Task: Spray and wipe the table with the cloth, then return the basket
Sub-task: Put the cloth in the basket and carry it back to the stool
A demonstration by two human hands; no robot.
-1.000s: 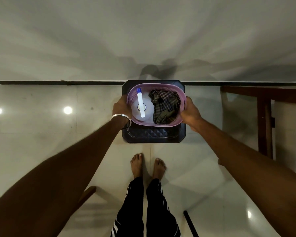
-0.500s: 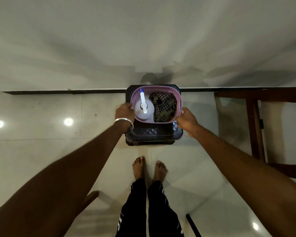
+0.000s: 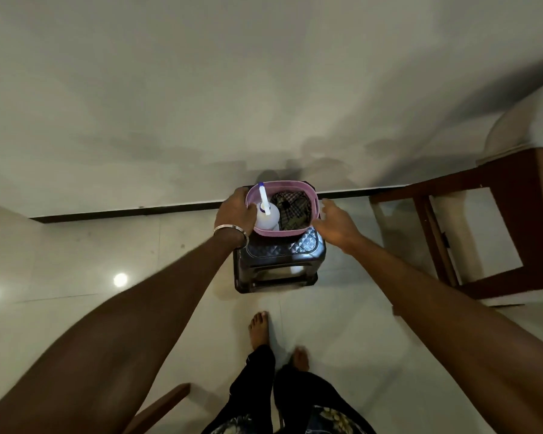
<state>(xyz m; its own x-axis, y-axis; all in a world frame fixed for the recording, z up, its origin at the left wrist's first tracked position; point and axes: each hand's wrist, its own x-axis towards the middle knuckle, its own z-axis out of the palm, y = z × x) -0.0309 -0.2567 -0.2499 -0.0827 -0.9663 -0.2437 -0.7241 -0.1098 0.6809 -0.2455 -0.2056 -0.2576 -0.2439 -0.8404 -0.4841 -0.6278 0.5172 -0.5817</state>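
Note:
A pink plastic basket (image 3: 295, 234) rests on the back part of a low black stool (image 3: 279, 258) against the wall. Inside it stand a white spray bottle with a blue-tipped nozzle (image 3: 265, 214) and a crumpled checked cloth (image 3: 290, 213). My left hand (image 3: 236, 211), with a metal bangle on the wrist, covers the basket's left rim, fingers curled over it. My right hand (image 3: 337, 225) hovers just off the basket's right side, fingers spread, holding nothing.
A brown wooden table (image 3: 511, 227) stands to the right by the wall. The glossy tiled floor (image 3: 107, 252) reflects ceiling lights. My bare feet (image 3: 259, 327) are a step back from the stool. A wooden edge (image 3: 163, 402) shows at lower left.
The basket has settled on the stool. My right hand has come off the basket's rim and opened. The view has tilted up and back, and my feet have stepped away.

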